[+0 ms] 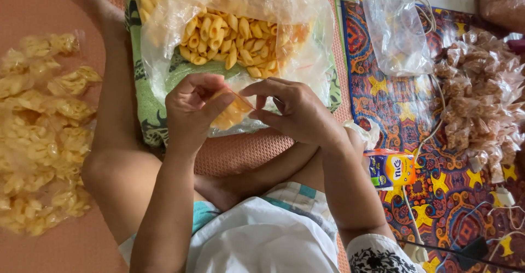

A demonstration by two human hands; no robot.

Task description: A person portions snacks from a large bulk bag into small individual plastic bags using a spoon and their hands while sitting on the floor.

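Note:
Both of my hands hold a small clear packet (232, 112) filled with yellow tube-shaped snacks, just above my crossed legs. My left hand (192, 109) grips its left side with thumb and fingers. My right hand (292, 109) pinches the packet's top right edge. Right behind them lies a large open plastic bag (240, 38) full of the same yellow snacks, resting on a green cloth (150, 106).
A heap of filled small yellow packets (41, 136) lies on the floor at left. At right, on a patterned mat (437, 185), are a pile of small brown snack packets (481, 98), an empty clear bag (396, 27), a small yellow carton (391, 169) and cables.

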